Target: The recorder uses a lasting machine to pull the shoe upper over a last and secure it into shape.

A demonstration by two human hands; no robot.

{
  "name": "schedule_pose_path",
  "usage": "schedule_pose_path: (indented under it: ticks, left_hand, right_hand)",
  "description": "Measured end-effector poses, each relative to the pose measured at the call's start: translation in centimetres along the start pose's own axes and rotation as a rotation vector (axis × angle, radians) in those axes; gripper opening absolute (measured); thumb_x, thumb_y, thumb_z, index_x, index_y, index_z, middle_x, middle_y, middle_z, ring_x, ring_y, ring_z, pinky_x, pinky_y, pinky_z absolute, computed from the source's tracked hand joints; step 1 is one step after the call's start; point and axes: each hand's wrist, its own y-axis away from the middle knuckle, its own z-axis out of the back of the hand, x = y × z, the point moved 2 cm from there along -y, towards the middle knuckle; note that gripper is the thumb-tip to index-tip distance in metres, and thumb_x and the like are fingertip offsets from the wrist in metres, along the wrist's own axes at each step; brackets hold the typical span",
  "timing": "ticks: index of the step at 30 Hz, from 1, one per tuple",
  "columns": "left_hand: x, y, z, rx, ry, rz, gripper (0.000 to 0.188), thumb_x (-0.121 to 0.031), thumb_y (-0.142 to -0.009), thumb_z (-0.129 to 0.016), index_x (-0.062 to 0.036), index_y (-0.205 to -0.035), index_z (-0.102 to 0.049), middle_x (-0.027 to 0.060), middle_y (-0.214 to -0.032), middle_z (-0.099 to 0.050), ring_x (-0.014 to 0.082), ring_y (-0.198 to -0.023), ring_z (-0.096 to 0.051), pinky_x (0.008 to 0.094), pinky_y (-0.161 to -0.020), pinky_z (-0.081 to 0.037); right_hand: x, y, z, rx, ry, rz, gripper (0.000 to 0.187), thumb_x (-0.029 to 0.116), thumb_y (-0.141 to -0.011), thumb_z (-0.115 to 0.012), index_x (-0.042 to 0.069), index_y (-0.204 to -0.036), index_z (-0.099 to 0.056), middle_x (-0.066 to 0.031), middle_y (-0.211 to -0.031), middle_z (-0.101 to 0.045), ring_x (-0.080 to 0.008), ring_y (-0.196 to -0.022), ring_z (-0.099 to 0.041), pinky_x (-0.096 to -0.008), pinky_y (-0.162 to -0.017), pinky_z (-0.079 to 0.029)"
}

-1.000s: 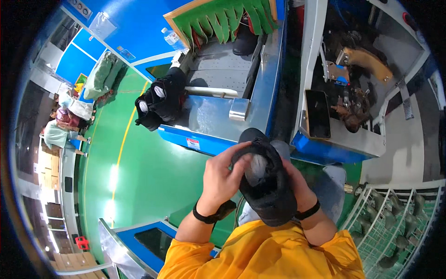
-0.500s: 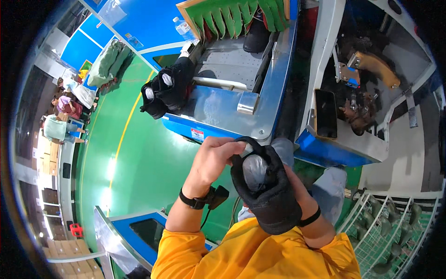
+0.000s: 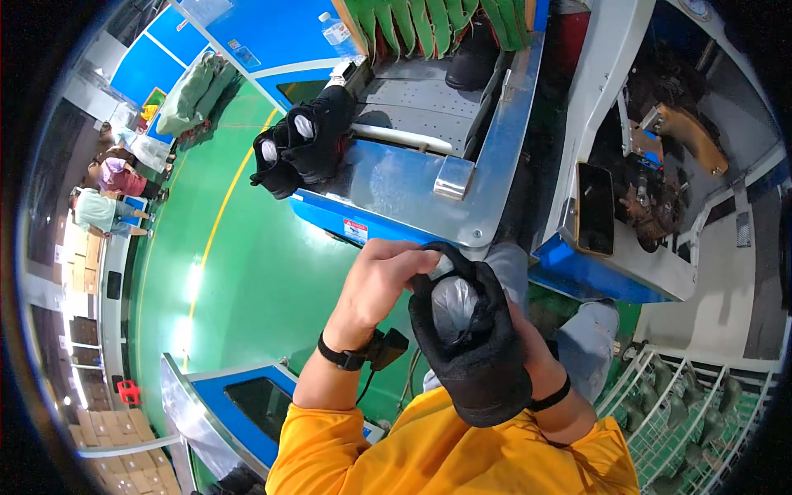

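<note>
A black padded shoe (image 3: pixel 485 384) is held up in front of my chest, with something pale grey and shiny (image 3: pixel 454 305) showing in its opening. My left hand (image 3: pixel 381 276) is closed on the shoe's far upper edge, thumb and fingers pinching near the tongue. Along the shoe's right side, my right hand (image 3: pixel 532 351) supports it from beneath; most of its fingers are hidden behind the shoe. Beyond, two more black shoes (image 3: pixel 312 144) stand at the left corner of the metal conveyor end, pale stuffing in their openings.
A conveyor machine (image 3: pixel 417 191) with a green strip curtain (image 3: pixel 441 29) stands ahead, another dark shoe (image 3: pixel 473 64) under it. At right are a machine with a phone (image 3: pixel 595 208) on its ledge and a wire rack (image 3: pixel 672 412) of metal pieces. Several people (image 3: pixel 115 177) are far left.
The view has shifted slightly, so the conveyor and right machine sit a little farther right and lower. Both hands keep their hold on the shoe, which tilts only slightly differently.
</note>
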Motion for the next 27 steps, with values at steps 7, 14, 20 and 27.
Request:
schedule_pose_path:
  ticks: [7,14,20,27]
  left_hand:
    - [1.9,0.0,0.5,-0.091,0.269,-0.044,0.025,-0.019,-0.092,-0.064,0.0021,-0.095,-0.076,0.0029,-0.083,-0.07,0.0116,-0.079,-0.061,0.0266,-0.073,-0.045]
    - [4.1,2.2,1.0,0.099,0.725,-0.09,0.055,-0.027,-0.082,-0.061,0.0125,-0.121,-0.066,0.0335,-0.135,-0.06,0.0421,-0.128,-0.058,0.0473,-0.115,-0.039]
    - [5.7,3.9,-0.4,0.108,0.942,-0.088,0.067,-0.022,-0.088,-0.056,0.011,-0.145,-0.045,0.0312,-0.156,-0.039,0.0395,-0.142,-0.046,0.0476,-0.119,-0.034]
    - [4.7,3.4,-0.8,0.108,0.963,-0.037,0.064,-0.028,-0.102,-0.051,0.0055,-0.154,-0.035,0.0303,-0.157,-0.038,0.0373,-0.142,-0.045,0.0472,-0.118,-0.035]
  right_hand:
    - [-0.1,1.2,-2.2,-0.016,0.27,0.146,0.061,0.045,-0.104,-0.054,0.012,-0.154,-0.039,-0.0134,-0.143,-0.056,-0.0246,-0.121,-0.063,-0.0406,-0.106,-0.051]
    - [0.1,0.2,-0.6,-0.065,0.463,0.343,0.098,0.011,-0.09,-0.075,0.019,-0.165,-0.012,-0.0114,-0.149,-0.047,-0.0273,-0.136,-0.049,-0.043,-0.116,-0.038]
    - [1.5,0.3,-1.5,-0.109,0.633,0.442,0.107,0.01,-0.084,-0.08,0.013,-0.165,-0.011,-0.0113,-0.152,-0.043,-0.0266,-0.136,-0.047,-0.0396,-0.116,-0.036]
    - [1.1,1.2,-1.4,-0.123,0.284,0.315,0.086,0.006,-0.092,-0.068,0.009,-0.163,-0.02,-0.0143,-0.151,-0.048,-0.029,-0.135,-0.053,-0.0423,-0.113,-0.045]
